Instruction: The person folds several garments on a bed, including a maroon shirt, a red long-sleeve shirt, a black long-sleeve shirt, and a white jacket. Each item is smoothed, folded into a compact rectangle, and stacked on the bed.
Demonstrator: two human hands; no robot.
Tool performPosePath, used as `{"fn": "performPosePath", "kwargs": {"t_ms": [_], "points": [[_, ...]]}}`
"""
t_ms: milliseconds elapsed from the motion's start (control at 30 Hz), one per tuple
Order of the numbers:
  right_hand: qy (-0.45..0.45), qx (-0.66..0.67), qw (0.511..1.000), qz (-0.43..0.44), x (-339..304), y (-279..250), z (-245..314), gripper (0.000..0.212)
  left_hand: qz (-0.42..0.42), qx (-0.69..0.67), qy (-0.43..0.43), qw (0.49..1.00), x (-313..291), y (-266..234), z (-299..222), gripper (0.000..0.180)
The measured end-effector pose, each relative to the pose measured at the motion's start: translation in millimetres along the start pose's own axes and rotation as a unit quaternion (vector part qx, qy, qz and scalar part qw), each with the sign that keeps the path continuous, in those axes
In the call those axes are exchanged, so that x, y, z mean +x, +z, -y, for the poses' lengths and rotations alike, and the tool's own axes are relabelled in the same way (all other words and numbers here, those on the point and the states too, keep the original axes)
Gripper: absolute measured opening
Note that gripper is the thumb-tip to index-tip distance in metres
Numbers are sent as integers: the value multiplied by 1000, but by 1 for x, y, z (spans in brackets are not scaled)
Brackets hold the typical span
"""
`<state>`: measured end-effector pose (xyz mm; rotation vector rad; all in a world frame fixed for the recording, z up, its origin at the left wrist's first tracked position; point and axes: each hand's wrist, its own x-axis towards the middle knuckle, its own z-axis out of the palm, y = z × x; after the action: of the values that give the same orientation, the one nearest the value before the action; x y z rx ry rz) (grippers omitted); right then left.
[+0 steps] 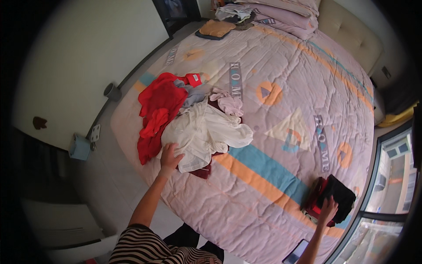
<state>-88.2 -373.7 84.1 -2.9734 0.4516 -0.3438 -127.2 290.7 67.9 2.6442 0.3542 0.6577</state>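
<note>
A white, thin garment (198, 132) lies loosely spread on the bed, left of the middle. My left hand (170, 157) touches its near left edge, thumb and fingers apart. Beside it on the left is a crumpled red garment (163, 99), with a grey cloth (192, 96) against it. A pale pink bunched cloth (228, 103) and a dark maroon garment (202, 172) show from around and under the white one. At the right, my right hand (329, 211) rests with fingers extended on a black folded garment (340, 193), which tops a small stack including something red.
The pink patterned quilt (263, 189) covers the bed. A phone (296, 251) lies near its front edge. Folded clothes (217, 29) sit at the far left corner by the pillows (281, 20). Bins (113, 92) stand along the left wall; a window (393, 171) borders the right.
</note>
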Motion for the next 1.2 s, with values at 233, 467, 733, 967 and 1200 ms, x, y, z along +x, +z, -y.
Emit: {"fn": "performPosePath", "kwargs": {"t_ms": [233,467,733,967,1200], "points": [[13,336,922,191,-138,16,80,27,85,44,-63,993,33,28,60,12],[217,506,728,409,-184,1,216,40,253,-438,-239,828,9,12,-8,11],[289,761,316,487,-170,6,315,46,662,-455,-15,595,-183,-65,-185,21],[238,742,489,393,-160,-6,220,47,681,-435,-49,587,-197,-119,-208,40],[129,843,495,165,-102,-196,221,45,501,-673,-314,444,-103,-190,-210,23]]}}
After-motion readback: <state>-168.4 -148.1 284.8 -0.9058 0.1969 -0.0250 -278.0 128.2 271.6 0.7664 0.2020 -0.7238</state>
